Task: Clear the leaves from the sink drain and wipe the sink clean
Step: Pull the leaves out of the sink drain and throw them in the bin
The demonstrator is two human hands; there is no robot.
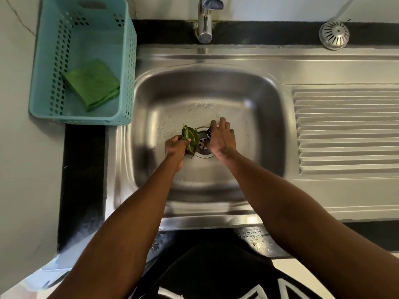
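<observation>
- Nearest to us is a black shirt with white markings (216, 277), at the near edge of the counter, and both our bare forearms reach from it down into the sink (216, 87).
- Our left hand (176, 145) sits on the basin floor just left of the drain (203, 145), its fingers curled round a bunch of green leaves (190, 138), which stand up out of the fist.
- Our right hand (222, 139) lies at the right edge of the drain, fingers fairly close together and bent down toward a small dark scrap at the drain's far rim; we cannot tell whether they pinch it.
- Water drops lie on the basin floor beyond the drain.
- At the sink's far edge stands the tap (205, 22).
- On the counter by the sink's far left corner sits a teal basket (127, 61), and a folded green cloth (92, 85) lies inside it.
- A domed metal strainer (334, 35) rests at the far edge, beyond the ribbed draining board (347, 130).
</observation>
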